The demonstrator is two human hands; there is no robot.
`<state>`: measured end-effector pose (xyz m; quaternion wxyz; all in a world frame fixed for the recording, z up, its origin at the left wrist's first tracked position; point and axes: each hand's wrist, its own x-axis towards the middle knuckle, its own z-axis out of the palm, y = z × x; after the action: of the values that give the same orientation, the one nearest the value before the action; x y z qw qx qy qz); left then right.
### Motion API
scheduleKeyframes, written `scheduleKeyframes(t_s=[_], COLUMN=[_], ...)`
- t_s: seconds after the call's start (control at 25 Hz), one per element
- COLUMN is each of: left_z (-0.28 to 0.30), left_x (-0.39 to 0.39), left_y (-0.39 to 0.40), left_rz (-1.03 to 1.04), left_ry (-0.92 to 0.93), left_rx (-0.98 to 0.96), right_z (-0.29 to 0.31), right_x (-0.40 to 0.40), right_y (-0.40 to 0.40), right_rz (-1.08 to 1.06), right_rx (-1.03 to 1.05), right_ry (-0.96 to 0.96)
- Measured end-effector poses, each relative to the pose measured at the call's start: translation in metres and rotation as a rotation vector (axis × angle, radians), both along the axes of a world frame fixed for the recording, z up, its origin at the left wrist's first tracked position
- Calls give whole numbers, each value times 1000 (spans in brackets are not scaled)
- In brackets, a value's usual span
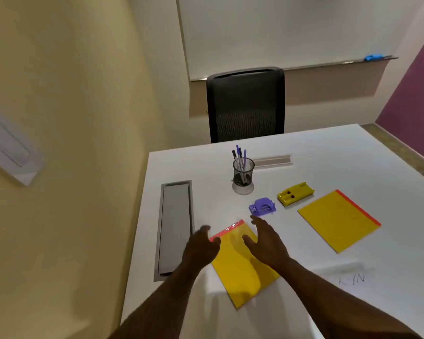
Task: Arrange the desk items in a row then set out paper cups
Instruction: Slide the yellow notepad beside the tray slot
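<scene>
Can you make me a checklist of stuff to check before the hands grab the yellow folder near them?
1. Both hands free: left hand and right hand open, holding nothing. Ok.
2. Near yellow folder lying flat between the hands. Ok.
3. Purple hole punch close beyond the right fingertips, could get bumped. Not ok.
4. Items in a row: far yellow folder, yellow stapler, pen cup scattered. Not ok.
5. Paper cups ready: none in view. Cannot tell.
</scene>
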<state>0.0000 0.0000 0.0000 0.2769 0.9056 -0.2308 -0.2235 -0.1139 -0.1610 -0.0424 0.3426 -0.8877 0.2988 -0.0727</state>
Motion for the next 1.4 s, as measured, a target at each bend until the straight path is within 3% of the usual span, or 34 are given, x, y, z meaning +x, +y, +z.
scheduleKeyframes(t_s=[0.12,0.28,0.72,0.92,1.16,1.28,1.4], left_z=[-32,-60,-91,-85,-63,-63,-66], left_x=[-6,-14,-12,1,64,100,127], left_y=[4,8,-6,-10,6,38,69], left_rz=[-41,80,660,666,636,649,690], left_ry=[377,639,919,806,343,222,241], left_rx=[91,125,-74,-139,-151,21,205], right_z=[-23,-45,-79,-77,-62,-55,-55], right_x=[-5,-4,5,13,52,85,114], right_y=[-7,-10,-16,-31,10,39,68], right_rz=[8,-21,-191,-287,-306,-187,-51], right_rx=[64,151,97,280,525,652,731], right_ry=[181,341,414,392,197,146,164])
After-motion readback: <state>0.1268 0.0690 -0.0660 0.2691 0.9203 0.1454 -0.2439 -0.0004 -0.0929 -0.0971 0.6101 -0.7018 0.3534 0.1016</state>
